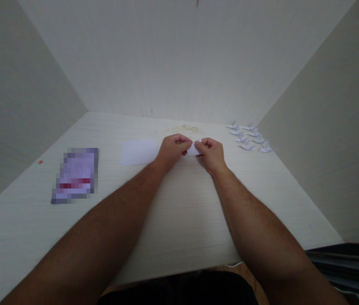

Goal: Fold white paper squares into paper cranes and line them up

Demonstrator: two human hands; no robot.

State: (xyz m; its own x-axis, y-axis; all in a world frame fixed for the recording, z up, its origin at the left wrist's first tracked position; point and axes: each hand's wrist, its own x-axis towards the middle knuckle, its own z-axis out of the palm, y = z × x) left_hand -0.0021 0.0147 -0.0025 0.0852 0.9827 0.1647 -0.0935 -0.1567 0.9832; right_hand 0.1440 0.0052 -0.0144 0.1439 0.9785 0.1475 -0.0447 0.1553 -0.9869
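Note:
Between my two hands is a small piece of folded white paper (192, 149), pinched from both sides just over the table. My left hand (173, 149) grips its left edge between thumb and fingers. On the other side, my right hand (210, 153) presses its thumb on the paper's right part, with fingers curled behind. Fingers cover much of the paper, so its exact folds are hidden. Flat on the table left of my left hand lies a white sheet of paper (138, 151), its right end partly behind that hand.
Several folded white paper cranes (251, 137) stand in a cluster at the back right. A purple, blurred-out flat object (77, 173) lies on the left, with a small orange bit (40, 162) beyond it. Walls enclose the pale table (179, 220) on three sides; brownish marks (189, 128) show near the back wall.

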